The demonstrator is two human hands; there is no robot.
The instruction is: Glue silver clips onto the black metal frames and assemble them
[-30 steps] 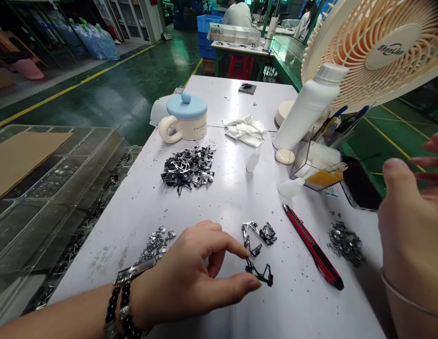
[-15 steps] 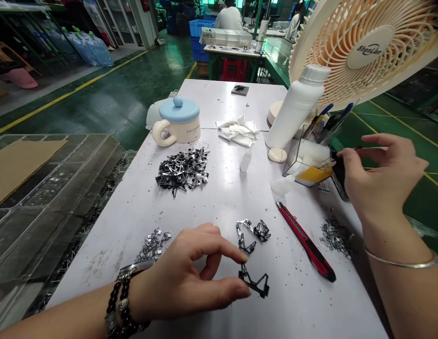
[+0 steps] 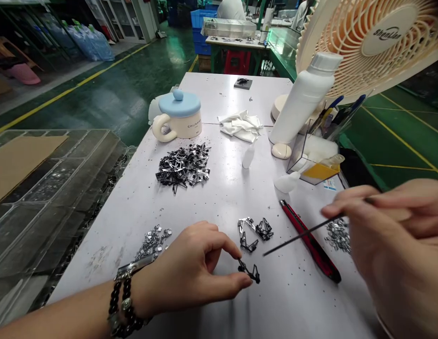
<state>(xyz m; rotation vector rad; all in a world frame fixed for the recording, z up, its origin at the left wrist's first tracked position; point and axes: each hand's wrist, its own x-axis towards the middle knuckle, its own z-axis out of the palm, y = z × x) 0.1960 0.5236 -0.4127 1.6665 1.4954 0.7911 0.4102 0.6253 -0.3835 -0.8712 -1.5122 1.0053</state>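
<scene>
My left hand rests on the white table and pinches a small black metal part between thumb and forefinger. My right hand holds a thin dark rod whose tip points down-left, close above that part. Just beyond lie a few similar black and silver parts. A small heap of silver pieces sits by my left wrist, a larger pile of dark parts lies farther back, and another small heap is partly hidden behind my right hand.
A red and black utility knife lies between my hands. Farther back stand a mug with a blue lid, a crumpled cloth, a white bottle, a clear pen holder and a desk fan. Clear plastic trays sit at left.
My right hand reached to the pen holder, then came back down holding the thin rod. My left hand kept its pinch and turned the black part slightly.
</scene>
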